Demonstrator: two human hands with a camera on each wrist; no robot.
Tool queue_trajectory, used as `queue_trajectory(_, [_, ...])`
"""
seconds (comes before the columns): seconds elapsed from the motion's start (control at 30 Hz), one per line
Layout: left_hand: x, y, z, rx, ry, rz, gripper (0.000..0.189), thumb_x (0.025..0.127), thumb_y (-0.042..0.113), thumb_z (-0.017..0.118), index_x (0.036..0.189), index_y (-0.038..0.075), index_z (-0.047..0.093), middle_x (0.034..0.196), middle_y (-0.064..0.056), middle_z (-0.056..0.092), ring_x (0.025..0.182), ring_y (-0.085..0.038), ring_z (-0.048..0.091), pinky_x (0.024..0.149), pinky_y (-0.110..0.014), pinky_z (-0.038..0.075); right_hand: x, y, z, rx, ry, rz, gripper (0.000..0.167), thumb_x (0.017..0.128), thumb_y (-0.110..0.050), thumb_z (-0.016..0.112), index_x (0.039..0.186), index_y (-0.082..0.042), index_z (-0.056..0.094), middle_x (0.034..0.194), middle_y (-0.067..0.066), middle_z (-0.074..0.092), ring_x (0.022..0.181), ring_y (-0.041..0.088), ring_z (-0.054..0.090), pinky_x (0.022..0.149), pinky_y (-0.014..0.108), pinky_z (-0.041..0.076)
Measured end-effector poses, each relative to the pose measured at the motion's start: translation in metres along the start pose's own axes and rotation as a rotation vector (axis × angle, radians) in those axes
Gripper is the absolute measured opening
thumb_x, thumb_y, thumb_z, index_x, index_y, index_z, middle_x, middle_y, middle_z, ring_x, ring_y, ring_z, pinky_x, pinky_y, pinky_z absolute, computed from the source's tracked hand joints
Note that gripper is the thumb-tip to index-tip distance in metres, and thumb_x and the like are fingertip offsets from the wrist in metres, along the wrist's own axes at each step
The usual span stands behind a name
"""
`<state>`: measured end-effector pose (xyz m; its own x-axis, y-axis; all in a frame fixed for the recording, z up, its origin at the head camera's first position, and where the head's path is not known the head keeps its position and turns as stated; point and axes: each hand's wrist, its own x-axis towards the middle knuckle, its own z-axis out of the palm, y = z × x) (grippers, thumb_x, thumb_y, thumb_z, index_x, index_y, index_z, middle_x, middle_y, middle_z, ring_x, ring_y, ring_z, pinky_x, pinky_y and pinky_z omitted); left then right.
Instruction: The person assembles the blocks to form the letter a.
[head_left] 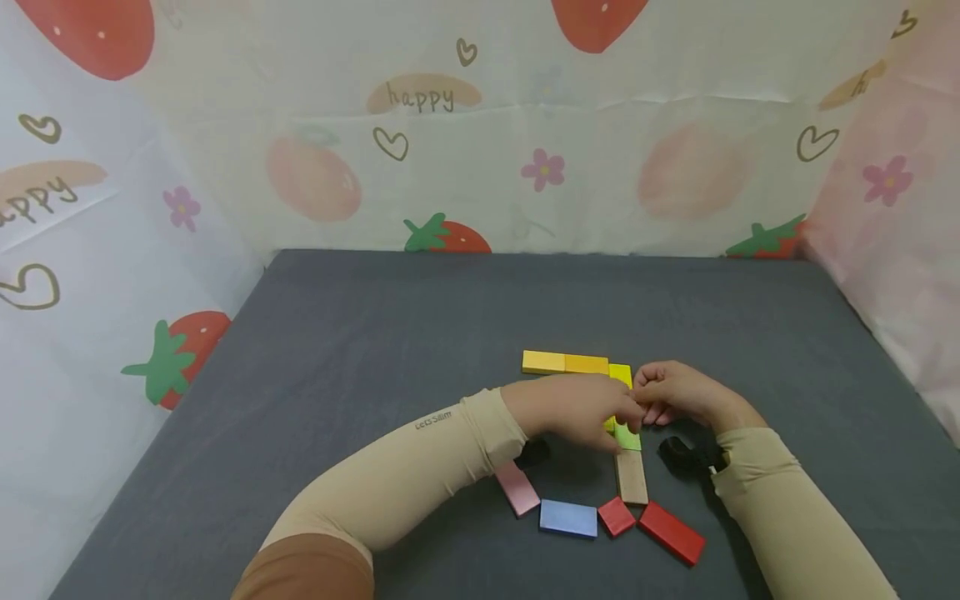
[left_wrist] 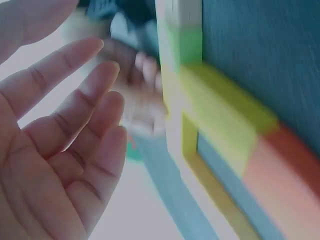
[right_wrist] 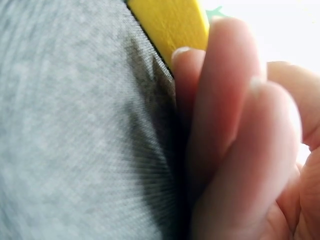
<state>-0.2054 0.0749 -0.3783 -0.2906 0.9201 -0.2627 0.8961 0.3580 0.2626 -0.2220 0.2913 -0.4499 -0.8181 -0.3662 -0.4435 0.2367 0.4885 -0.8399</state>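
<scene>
My left hand [head_left: 581, 407] hovers over a row of coloured wooden blocks, fingers loosely extended and holding nothing in the left wrist view. Under it lie a green block [head_left: 628, 437] and a plain wood block [head_left: 632, 477]. My right hand [head_left: 678, 393] is at the row's right side, its fingers bent. One of its fingertips meets the edge of a bright yellow block [right_wrist: 172, 25] in the right wrist view. Two more yellow-orange blocks [head_left: 587, 364] extend left along the far side. An orange-pink block [left_wrist: 285, 175], hidden from the head view, adjoins a yellow block [left_wrist: 215, 110].
Nearer the front lie a pink block [head_left: 517, 489], a blue block [head_left: 568, 518], a small red block [head_left: 617, 517] and a longer red block [head_left: 671, 533]. Everything rests on a dark grey cloth-covered table [head_left: 405, 325]. A strawberry-print curtain [head_left: 510, 125] hangs around it.
</scene>
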Motion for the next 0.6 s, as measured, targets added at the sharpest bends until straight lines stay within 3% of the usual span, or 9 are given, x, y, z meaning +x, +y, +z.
queue_trajectory(0.33, [-0.049, -0.040, -0.008, -0.122, 0.131, -0.269, 0.032, 0.094, 0.030, 0.065, 0.122, 0.015, 0.065, 0.121, -0.004, 0.062, 0.106, -0.016, 0.057, 0.095, -0.028, 0.048, 0.005, -0.002, 0.003, -0.029, 0.072, 0.108, 0.019, 0.093, -0.025, 0.065, 0.088, -0.007, 0.058, 0.069, 0.000, 0.063, 0.056, 0.009, 0.060, 0.056, 0.019, 0.051])
queue_trajectory(0.6, [-0.088, -0.062, 0.000, -0.221, 0.221, -0.368, 0.029, 0.093, 0.026, 0.066, 0.118, 0.011, 0.067, 0.116, -0.009, 0.062, 0.106, -0.025, 0.059, 0.094, -0.036, 0.049, 0.001, 0.001, 0.006, -0.034, 0.057, 0.124, 0.019, 0.094, -0.024, 0.064, 0.092, -0.006, 0.059, 0.071, 0.001, 0.064, 0.059, 0.010, 0.061, 0.058, 0.021, 0.053])
